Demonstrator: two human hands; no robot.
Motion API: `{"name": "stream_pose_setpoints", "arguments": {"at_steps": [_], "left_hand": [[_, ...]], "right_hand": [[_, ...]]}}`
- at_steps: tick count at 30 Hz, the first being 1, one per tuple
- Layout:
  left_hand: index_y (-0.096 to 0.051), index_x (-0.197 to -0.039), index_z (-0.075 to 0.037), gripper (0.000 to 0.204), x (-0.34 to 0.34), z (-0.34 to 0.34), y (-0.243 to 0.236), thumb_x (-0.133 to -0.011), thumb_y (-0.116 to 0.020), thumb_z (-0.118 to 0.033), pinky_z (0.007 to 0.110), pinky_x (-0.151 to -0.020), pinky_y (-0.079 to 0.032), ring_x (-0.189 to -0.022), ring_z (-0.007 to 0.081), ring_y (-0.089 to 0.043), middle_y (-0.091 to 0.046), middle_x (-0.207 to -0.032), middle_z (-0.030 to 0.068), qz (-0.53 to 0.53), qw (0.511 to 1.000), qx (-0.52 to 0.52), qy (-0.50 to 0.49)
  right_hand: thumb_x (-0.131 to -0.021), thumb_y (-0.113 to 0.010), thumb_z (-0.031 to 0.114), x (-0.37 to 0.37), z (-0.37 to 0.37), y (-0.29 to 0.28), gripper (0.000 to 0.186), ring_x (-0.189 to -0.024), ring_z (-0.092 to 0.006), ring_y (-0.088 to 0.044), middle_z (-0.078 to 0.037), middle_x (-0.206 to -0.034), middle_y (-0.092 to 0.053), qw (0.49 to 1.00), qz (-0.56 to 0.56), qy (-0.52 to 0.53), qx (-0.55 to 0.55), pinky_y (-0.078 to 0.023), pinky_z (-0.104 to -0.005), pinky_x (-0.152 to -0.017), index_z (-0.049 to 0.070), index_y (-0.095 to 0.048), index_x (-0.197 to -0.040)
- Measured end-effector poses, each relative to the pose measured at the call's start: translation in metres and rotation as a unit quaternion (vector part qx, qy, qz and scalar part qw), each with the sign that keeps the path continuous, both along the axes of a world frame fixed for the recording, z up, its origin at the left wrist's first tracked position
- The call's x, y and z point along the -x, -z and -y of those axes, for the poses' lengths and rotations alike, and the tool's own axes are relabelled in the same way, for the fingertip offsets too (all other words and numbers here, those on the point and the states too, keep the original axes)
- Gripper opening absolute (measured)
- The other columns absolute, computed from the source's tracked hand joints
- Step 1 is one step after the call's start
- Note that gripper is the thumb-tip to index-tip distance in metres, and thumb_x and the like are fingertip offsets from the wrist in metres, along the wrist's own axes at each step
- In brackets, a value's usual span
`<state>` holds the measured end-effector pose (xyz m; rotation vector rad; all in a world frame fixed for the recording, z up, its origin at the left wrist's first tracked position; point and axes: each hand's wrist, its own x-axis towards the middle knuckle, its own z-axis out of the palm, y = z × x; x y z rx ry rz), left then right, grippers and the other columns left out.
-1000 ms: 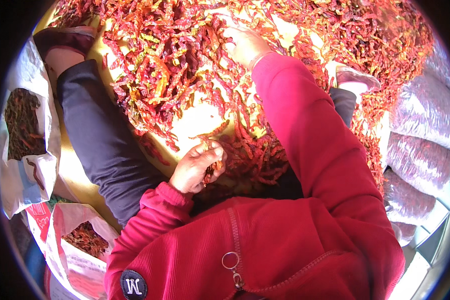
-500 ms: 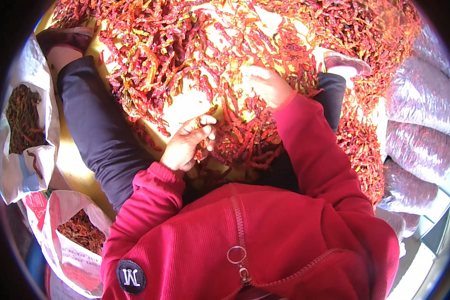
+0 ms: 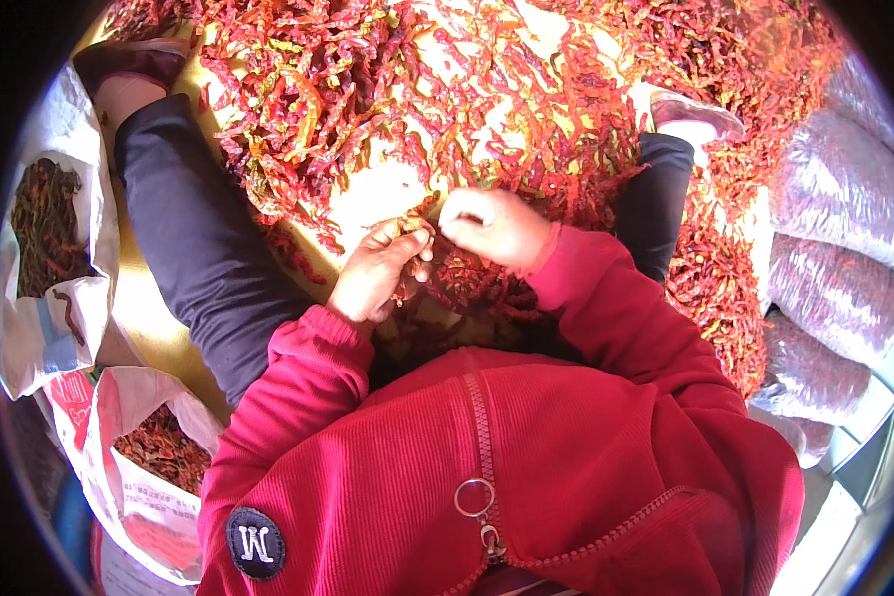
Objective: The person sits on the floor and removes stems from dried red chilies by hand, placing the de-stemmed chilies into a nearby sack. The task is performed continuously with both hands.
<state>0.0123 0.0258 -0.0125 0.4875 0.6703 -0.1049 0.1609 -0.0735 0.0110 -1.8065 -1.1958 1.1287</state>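
The relation that matters most here is between your two hands: your left hand (image 3: 372, 273) holds a small bunch of dried chillies (image 3: 414, 223) pinched between thumb and fingers, and your right hand (image 3: 504, 228) is just beside it, at about 2 o'clock from the left one. The bunch sits at about 1 o'clock from the middle of your left palm; its long axis seems to run from 1 o'clock, where a thin tip sticks out, to 7 o'clock, where another end hangs below the fingers. Your right fingers are curled, with blurred outline, so I cannot tell whether they grip something or touch the bunch. Beyond both hands, from 10 o'clock round to 3 o'clock, spreads the layer of loose red chillies (image 3: 318, 114) on a yellow sheet (image 3: 154, 318). From your left hand, the upper white bag (image 3: 65, 124) is at 9 o'clock, and your left leg (image 3: 199, 238) lies in between, as a barrier. The lower white bag (image 3: 114, 487) is near 8 o'clock, past your left sleeve (image 3: 313, 363). Filled clear bags (image 3: 834, 293) are well apart, between 3 and 4 o'clock from your right hand, beyond your right leg (image 3: 661, 194).
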Motion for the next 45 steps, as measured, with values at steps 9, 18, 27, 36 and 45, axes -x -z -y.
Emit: {"name": "stream_pose_setpoints", "arguments": {"at_steps": [9,18,27,36,45], "left_hand": [[-0.051,-0.083,-0.005,0.012,0.003,-0.001,-0.005,-0.076,-0.041,0.0,0.016,-0.035,-0.031,-0.051,0.0093,-0.044,-0.053,-0.076,0.0052,0.021,0.998,0.051,0.005],[-0.048,-0.075,-0.004,0.012,0.006,0.001,-0.002,-0.07,-0.042,0.005,0.017,-0.035,-0.028,-0.049,0.0075,-0.039,-0.047,-0.072,0.0043,0.062,0.994,0.037,0.077],[-0.048,-0.073,-0.003,0.027,0.006,-0.004,0.004,-0.07,-0.057,-0.029,0.019,-0.035,-0.028,-0.049,0.0104,-0.041,-0.047,-0.072,0.0066,0.163,0.977,0.126,0.047],[-0.053,-0.091,-0.005,0.013,-0.003,0.007,-0.011,-0.082,-0.048,-0.012,0.018,-0.052,-0.036,-0.058,0.0049,-0.042,-0.049,-0.067,-0.0024,0.036,0.975,-0.219,0.019],[-0.051,-0.081,-0.001,0.011,0.004,0.011,0.017,-0.082,-0.046,-0.011,0.024,-0.06,-0.039,-0.064,0.0084,-0.042,-0.049,-0.067,-0.0018,0.038,0.922,-0.371,0.105]], "right_hand": [[-0.078,-0.046,0.008,-0.046,-0.049,0.015,0.011,-0.055,-0.0099,-0.049,-0.007,-0.068,-0.053,0.981,0.171,0.093,0.006,-0.041,-0.0235,-0.052,0.001,-0.052,-0.085],[-0.072,-0.05,0.007,-0.07,-0.045,0.044,0.01,-0.077,-0.0259,-0.05,-0.009,-0.077,-0.051,0.931,0.36,-0.056,0.005,-0.041,-0.0349,-0.068,0.009,-0.054,-0.082],[-0.067,-0.051,0.009,-0.066,-0.029,0.02,0.007,-0.072,-0.0275,-0.047,-0.009,-0.069,-0.048,0.911,0.391,-0.065,-0.112,-0.038,-0.0384,-0.065,0.004,-0.046,-0.066],[-0.068,-0.045,0.008,0.003,-0.007,-0.011,0.005,-0.061,-0.033,-0.051,-0.015,-0.063,-0.05,0.98,0.165,-0.106,0.017,-0.039,-0.0412,-0.055,0.004,-0.045,-0.071],[-0.066,-0.048,0.001,0.014,-0.001,-0.007,0.005,-0.057,-0.0291,-0.05,-0.012,-0.061,-0.047,0.984,0.142,-0.105,-0.025,-0.039,-0.0347,-0.05,0.004,-0.044,-0.068]]}}
